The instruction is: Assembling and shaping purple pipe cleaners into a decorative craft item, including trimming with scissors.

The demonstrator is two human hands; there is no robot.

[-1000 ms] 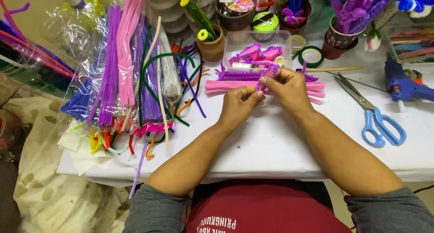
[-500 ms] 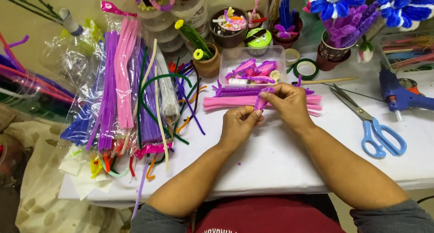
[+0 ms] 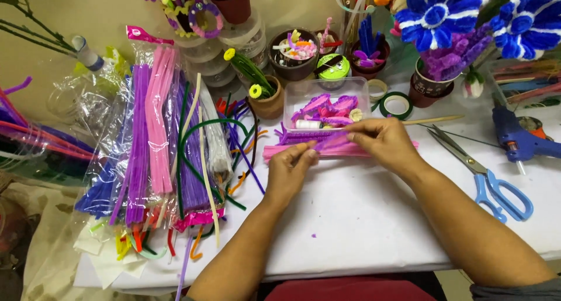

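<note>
My left hand and my right hand together hold a short purple pipe cleaner above the white table. The left fingertips pinch its lower left end, the right fingers pinch its upper right end. Just behind the hands lies a bundle of pink pipe cleaners with purple ones on top. A clear plastic box with purple and pink pieces stands behind that.
Bags of purple, pink, green and white pipe cleaners fill the table's left. Blue-handled scissors and a blue glue gun lie at right. A green tape roll, small pots and blue pipe-cleaner flowers stand along the back.
My hands have drawn apart, stretching the purple pipe cleaner between them. The view has tilted up, showing more of the back of the table.
</note>
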